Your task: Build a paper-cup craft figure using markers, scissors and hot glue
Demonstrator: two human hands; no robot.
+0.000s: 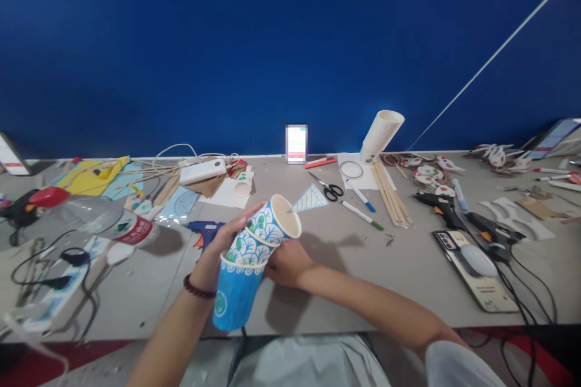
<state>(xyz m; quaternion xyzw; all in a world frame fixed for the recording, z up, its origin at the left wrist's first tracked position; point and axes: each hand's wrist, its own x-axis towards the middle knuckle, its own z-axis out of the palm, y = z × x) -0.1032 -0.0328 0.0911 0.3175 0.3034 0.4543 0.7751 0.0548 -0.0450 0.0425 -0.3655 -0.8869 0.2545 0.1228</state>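
Observation:
In front of me is a bent stack of paper cups (252, 245) painted with blue and white scale patterns and green patches. The lowest cup is mostly solid blue, and the top one tilts right with its white mouth facing up. My left hand (221, 240) is closed around the stack's left side, its fingers partly hidden behind the cups. My right hand (288, 263) is curled against the right side below the top rim, with its fingertips hidden. A blue-striped paper triangle (311, 198) shows beside the top cup's rim; whether it touches the cup I cannot tell.
Scissors (333, 192), markers (363, 216) and wooden sticks (394, 193) lie beyond my hands. A stack of white cups (384, 133) leans near the blue wall. Glue guns (440, 208) and a phone (474, 272) are right; a bottle (113, 221) and a power strip (68, 296) are left.

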